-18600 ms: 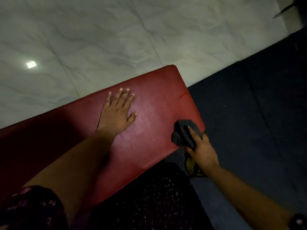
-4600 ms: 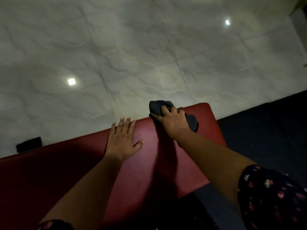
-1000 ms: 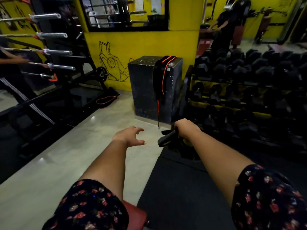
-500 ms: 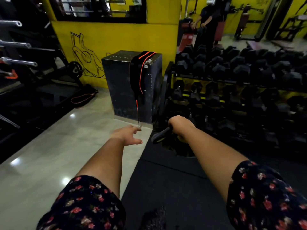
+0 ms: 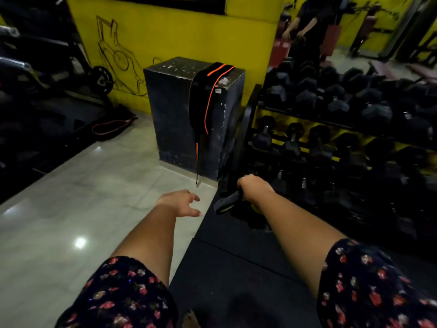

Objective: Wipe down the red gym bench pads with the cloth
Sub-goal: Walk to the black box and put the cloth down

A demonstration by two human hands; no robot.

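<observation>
Both arms reach forward out of dark short sleeves (image 5: 123,294) printed with red flowers. The right hand (image 5: 251,188) is closed in a fist around a crumpled dark grey cloth (image 5: 225,204). The cloth pokes out from the thumb side of the fist, low down just off the right front corner of the tall, scuffed black box (image 5: 175,110). The left hand (image 5: 179,202) holds nothing. Its fingers are spread and loosely curled in the air in front of the box, where the pale marble floor tiles (image 5: 82,197) meet the black rubber mat (image 5: 236,268).

A black strap with orange edging (image 5: 201,95) is draped over the box's top and hangs down its front corner. Beside it on the box is a small white label (image 5: 218,91), too small to read. Right of the box stands a yellow-and-black rack of dark dumbbells (image 5: 331,138). Behind the box, a yellow wall (image 5: 189,31) carries a black line drawing (image 5: 118,58). Farther back, to the box's right, red pads (image 5: 332,37) stand near a person in dark clothes (image 5: 307,17).
</observation>
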